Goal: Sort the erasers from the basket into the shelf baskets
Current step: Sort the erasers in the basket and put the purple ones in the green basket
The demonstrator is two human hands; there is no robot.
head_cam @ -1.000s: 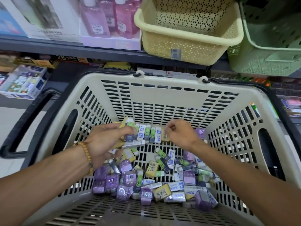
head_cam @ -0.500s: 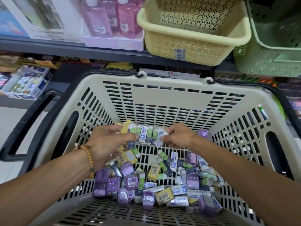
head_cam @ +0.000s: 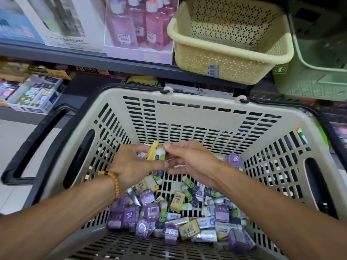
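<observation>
Head camera, looking forward and down.
It sits close above the basket [head_cam: 197,117], both hands meeting mid-frame, with the shelf [head_cam: 93,59] and its baskets beyond them at the top edge.

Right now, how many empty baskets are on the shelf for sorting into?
2: a cream basket on the shelf above the shopping basket, and a green basket beside it at the right edge, partly cut off.

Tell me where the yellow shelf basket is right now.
In the head view, the yellow shelf basket sits on the shelf at upper right, above the shopping basket, between the pink bottles and the green shelf basket.
</observation>
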